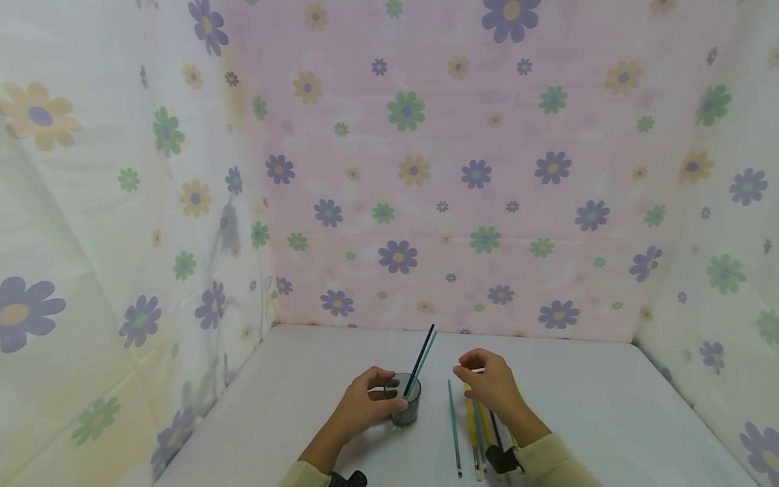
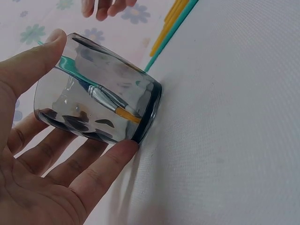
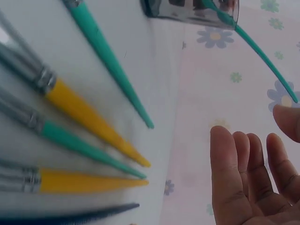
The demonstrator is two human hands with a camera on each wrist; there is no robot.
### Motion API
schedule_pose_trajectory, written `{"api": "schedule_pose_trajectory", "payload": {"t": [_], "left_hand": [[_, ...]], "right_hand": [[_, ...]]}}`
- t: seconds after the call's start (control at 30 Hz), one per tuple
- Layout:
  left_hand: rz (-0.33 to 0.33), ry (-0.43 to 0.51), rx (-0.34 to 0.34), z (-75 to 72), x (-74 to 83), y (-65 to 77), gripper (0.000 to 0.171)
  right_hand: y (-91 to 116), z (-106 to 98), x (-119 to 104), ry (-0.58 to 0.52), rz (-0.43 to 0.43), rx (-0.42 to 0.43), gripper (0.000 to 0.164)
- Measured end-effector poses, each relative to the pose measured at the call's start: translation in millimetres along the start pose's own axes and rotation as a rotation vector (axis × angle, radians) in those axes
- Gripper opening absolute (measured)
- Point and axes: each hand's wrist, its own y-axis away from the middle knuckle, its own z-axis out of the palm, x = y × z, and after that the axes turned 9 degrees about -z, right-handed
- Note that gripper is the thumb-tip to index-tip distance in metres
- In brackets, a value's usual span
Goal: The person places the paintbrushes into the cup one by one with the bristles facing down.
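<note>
My left hand (image 1: 365,404) grips a smoky clear glass (image 2: 79,105), thumb on one side and fingers round the other. Two paintbrushes lean in the glass, bristles down: a dark blue paintbrush (image 1: 421,355) and a teal paintbrush (image 1: 429,350). To the right, my right hand (image 1: 494,384) hovers over the far ends of several loose paintbrushes, its fingers loosely bent and nothing between them. Among these brushes are a teal one (image 3: 112,65), a yellow one (image 3: 89,115) and a dark blue one (image 3: 79,218). My right hand and wrist partly hide the row in the head view.
The white tabletop (image 1: 316,358) stretches under everything. Behind it hangs a pink flowered sheet (image 1: 365,284), with pale flowered sheets at the left (image 1: 109,257) and right (image 1: 694,338). The loose brushes lie side by side, handles pointing away from me.
</note>
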Motion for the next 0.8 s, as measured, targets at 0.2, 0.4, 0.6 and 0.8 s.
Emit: {"api": "schedule_pose_trajectory", "payload": {"t": [0.2, 0.4, 0.6, 0.8], "left_hand": [[0.002, -0.006, 0.001, -0.2, 0.0, 0.7, 0.071], [0.001, -0.011, 0.007, -0.2, 0.1, 0.7, 0.070], [0.003, -0.014, 0.007, -0.6, -1.3, 0.4, 0.070], [0.000, -0.011, 0.004, -0.2, -0.4, 0.8, 0.071]], "right_hand": [[4, -18, 5, 0.027, 0.000, -0.041, 0.028], [7, -34, 11, 0.057, 0.004, -0.060, 0.031], [8, -49, 18, 0.077, 0.046, -0.083, 0.037], [8, -65, 29, 0.086, 0.065, -0.102, 0.044]]}}
